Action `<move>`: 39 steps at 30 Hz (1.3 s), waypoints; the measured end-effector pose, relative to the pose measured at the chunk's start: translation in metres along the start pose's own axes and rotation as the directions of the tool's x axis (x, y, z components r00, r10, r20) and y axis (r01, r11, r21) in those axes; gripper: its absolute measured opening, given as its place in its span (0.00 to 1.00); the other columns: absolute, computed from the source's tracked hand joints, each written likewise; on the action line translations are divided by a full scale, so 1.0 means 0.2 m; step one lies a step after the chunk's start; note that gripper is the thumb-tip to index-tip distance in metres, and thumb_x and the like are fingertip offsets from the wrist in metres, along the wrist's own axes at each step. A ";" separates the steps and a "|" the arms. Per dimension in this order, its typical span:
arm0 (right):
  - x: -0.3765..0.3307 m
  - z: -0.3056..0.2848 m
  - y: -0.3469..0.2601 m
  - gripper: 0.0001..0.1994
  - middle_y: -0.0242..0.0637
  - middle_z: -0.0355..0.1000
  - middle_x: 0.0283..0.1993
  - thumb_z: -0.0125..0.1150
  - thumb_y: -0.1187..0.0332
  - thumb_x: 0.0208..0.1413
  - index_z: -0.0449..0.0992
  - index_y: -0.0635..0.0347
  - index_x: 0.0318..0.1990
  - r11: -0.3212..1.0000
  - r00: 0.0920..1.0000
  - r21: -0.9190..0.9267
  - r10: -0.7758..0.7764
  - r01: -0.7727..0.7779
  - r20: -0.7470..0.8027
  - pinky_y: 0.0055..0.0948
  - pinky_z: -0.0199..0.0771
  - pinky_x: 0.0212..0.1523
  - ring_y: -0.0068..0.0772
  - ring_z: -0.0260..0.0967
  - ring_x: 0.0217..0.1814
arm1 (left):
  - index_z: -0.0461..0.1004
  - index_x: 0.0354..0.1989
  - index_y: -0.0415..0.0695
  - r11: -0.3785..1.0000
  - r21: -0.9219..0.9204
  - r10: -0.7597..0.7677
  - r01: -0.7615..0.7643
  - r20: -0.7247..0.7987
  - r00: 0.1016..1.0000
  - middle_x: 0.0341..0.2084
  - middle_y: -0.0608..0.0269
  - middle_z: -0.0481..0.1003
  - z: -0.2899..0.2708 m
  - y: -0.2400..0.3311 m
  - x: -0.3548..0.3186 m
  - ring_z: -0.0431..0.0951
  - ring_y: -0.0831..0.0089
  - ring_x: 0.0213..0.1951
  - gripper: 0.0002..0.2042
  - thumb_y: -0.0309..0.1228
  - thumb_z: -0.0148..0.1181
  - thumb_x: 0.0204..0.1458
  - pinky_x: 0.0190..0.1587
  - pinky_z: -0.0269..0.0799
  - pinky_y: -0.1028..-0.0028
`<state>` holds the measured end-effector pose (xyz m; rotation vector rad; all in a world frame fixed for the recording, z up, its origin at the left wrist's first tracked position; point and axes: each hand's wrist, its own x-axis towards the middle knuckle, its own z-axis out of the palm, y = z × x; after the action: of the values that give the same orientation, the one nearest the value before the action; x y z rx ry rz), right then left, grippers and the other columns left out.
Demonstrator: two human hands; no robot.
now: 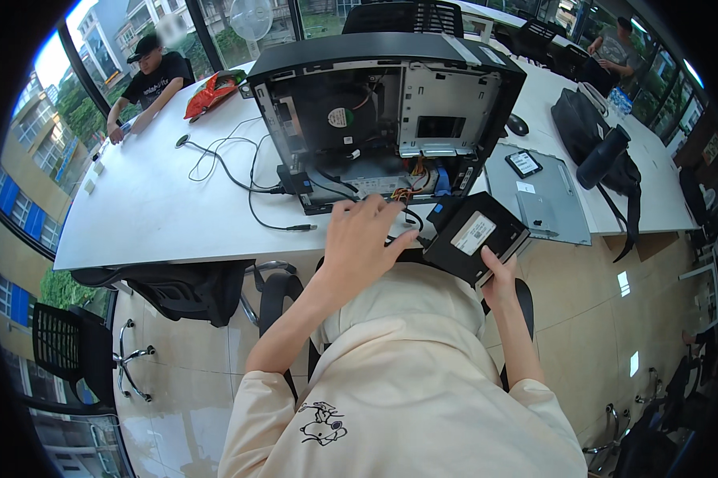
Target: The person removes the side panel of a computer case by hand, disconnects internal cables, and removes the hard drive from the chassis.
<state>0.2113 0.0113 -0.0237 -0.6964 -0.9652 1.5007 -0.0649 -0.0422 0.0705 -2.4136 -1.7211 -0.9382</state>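
An open black desktop computer case (387, 49) stands before me on the white table, its inside facing me. My right hand (498, 275) grips the right corner of a black optical disc drive (446, 247) with a white label and a blue latch. The drive is tilted in front of the case's lower right. A short black cable (413, 217) runs between the drive's left side and the case; where it ends is partly hidden. My left hand (365, 235) is at the case's lower edge, fingers spread, close to orange and black wires (406, 191). Nothing shows in it.
On the white table (144, 207) lie black cables (251, 190) and a red bag (213, 97). A grey side panel (562, 215) carries a small drive (524, 164); a mouse (517, 124) and black backpack (586, 127) are nearby. People sit or stand at the far left and far right.
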 end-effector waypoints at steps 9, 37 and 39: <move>-0.02 0.00 0.04 0.24 0.39 0.77 0.53 0.70 0.69 0.58 0.71 0.66 0.60 0.998 0.998 -0.028 0.050 -0.051 -0.036 0.32 0.78 0.54 0.30 0.77 0.53 | 0.69 0.61 0.38 0.974 0.225 0.025 0.004 -0.124 0.992 0.51 0.54 0.73 0.13 -0.13 0.12 0.72 0.58 0.53 0.27 0.33 0.68 0.52 0.59 0.60 0.58; 0.02 0.00 0.07 0.26 0.39 0.75 0.55 0.71 0.66 0.58 0.70 0.65 0.62 0.992 0.991 -0.002 0.123 -0.123 -0.052 0.32 0.77 0.57 0.30 0.75 0.56 | 0.80 0.45 0.44 0.935 -0.343 0.096 -0.086 0.014 0.995 0.40 0.61 0.79 0.05 -0.21 0.13 0.78 0.65 0.43 0.10 0.26 0.63 0.55 0.54 0.62 0.67; 0.03 0.01 0.07 0.26 0.39 0.75 0.55 0.71 0.66 0.58 0.70 0.65 0.62 0.992 0.992 -0.004 0.124 -0.124 -0.038 0.32 0.77 0.57 0.30 0.75 0.56 | 0.79 0.45 0.40 0.871 -0.475 -0.148 0.121 -0.020 0.989 0.40 0.58 0.79 0.07 -0.21 0.11 0.79 0.62 0.41 0.10 0.23 0.60 0.55 0.50 0.70 0.67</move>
<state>0.2025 0.0161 -0.0349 -0.7993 -0.9121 1.5878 -0.0914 -0.0017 0.0567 -2.5186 -1.8341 -1.5996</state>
